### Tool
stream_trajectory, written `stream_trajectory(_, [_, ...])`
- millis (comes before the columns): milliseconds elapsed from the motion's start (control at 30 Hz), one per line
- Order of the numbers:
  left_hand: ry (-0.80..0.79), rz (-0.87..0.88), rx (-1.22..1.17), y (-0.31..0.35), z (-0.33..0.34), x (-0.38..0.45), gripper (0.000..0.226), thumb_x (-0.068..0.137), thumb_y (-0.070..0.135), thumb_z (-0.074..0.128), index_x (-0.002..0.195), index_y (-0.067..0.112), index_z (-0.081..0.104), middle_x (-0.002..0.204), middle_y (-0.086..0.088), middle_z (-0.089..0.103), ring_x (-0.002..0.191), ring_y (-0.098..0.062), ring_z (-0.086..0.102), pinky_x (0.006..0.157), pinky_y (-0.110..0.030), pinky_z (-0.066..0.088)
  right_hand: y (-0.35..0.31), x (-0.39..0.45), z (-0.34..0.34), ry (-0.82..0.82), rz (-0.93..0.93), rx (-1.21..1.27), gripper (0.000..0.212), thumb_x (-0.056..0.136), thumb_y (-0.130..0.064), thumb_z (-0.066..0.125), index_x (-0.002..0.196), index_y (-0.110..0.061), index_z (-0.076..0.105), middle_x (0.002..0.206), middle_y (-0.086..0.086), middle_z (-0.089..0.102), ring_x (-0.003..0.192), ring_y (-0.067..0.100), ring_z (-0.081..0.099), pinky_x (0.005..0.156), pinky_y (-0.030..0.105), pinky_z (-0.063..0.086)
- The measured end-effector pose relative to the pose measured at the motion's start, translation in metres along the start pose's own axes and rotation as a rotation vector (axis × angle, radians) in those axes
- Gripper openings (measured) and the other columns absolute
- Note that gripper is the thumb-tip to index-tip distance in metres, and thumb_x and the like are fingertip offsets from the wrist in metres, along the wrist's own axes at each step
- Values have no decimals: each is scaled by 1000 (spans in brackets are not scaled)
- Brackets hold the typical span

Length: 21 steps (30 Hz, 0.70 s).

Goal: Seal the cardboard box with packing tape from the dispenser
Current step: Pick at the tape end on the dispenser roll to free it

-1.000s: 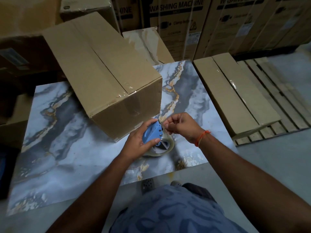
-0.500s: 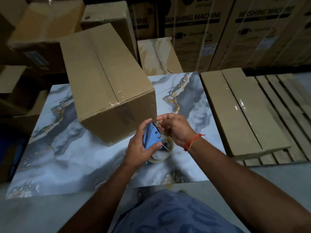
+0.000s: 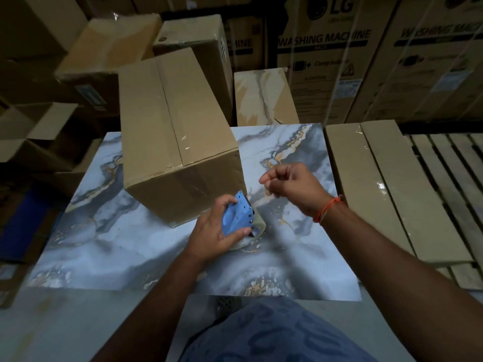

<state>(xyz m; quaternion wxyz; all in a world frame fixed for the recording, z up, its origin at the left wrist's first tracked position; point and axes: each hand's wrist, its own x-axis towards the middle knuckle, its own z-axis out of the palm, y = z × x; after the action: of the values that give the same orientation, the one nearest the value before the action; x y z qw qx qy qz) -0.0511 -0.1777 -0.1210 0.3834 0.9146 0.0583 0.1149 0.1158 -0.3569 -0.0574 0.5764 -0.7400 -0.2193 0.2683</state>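
Observation:
A closed brown cardboard box [image 3: 170, 121] lies on the marbled blue-grey table [image 3: 104, 231], with clear tape along its top seam. Just in front of its near corner, my left hand [image 3: 214, 231] grips a blue tape dispenser [image 3: 236, 215] holding a roll of clear tape [image 3: 257, 228]. My right hand [image 3: 292, 186] is up and to the right of the dispenser, fingers pinched on the tape end. A faint clear strip runs from the dispenser toward those fingers.
Flat wrapped cartons [image 3: 366, 184] lie on a wooden pallet [image 3: 449, 165] at the right. Large washing-machine cartons [image 3: 326, 61] stand behind. Open and stacked boxes [image 3: 39, 131] crowd the left. A marble-patterned box [image 3: 264, 97] stands at the table's far edge.
My right hand has drawn away from the dispenser, up and to the right, pulling out tape. My left hand and the dispenser stayed near the box corner. The view has tilted upward.

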Motion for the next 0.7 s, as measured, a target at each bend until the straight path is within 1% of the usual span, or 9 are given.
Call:
stream_trajectory(100, [-87,-8,101,-15,-4,-5,63,76,64,69,125,39,39,111,11,57,87,-22,63,70,-28,46,-13,10,-31,78,-37,27,27,89,11,57,85,-10,72,78,15,68,61,11,60,58,17,50])
stream_trajectory(167, [-111,-38,145,-27,-6,-14,63,75,68,67,125,42,39,112,15,57,89,-22,65,72,-27,43,-20,13,-51,75,-48,14,22,90,14,56,88,-3,71,75,15,66,60,12,59,56,15,49])
stream_trajectory(233, [-129,-63,165,-36,-7,-21,62,75,68,67,125,43,39,115,17,56,91,-23,65,74,-29,45,-20,12,-61,28,-34,-43,17,90,15,56,95,8,70,71,14,65,55,9,59,55,15,50])
stream_trajectory(267, [-144,-71,168,-38,-7,-21,62,75,67,67,125,43,39,116,17,57,91,-23,65,74,-29,46,-17,11,-61,17,-27,-77,16,90,15,56,98,10,70,70,14,65,54,7,59,55,15,50])
stream_trajectory(367, [-190,-75,170,-43,-8,-18,63,76,66,68,128,44,39,119,17,57,90,-19,62,74,-28,44,-6,6,-57,56,-13,-110,19,90,14,55,96,6,70,69,11,65,58,11,58,58,19,50])
stream_trajectory(433, [-224,-57,185,-45,-11,-15,65,78,64,71,131,43,40,121,17,57,92,-18,62,75,-29,44,1,2,-59,87,-14,-144,19,90,12,56,97,1,70,70,13,66,60,15,58,62,24,51])
stream_trajectory(500, [-250,-43,204,-45,-14,-12,68,79,57,78,133,40,41,119,17,56,93,-20,62,74,-29,43,10,-2,-64,110,-11,-239,20,90,5,60,102,-7,69,72,16,69,60,16,60,67,34,54])
stream_trajectory(567, [-269,-29,237,-45,-16,-8,71,79,52,82,135,34,43,118,19,55,96,-22,64,74,-29,41,21,-6,-67,127,11,-346,23,88,0,63,108,-12,67,74,15,73,63,18,64,71,41,57])
stream_trajectory(700, [-329,30,299,-50,-15,-3,72,77,60,77,135,38,40,124,13,62,101,-25,66,77,-32,48,39,-15,-68,147,64,-423,24,89,-3,65,112,-9,64,76,11,75,63,14,67,76,42,59])
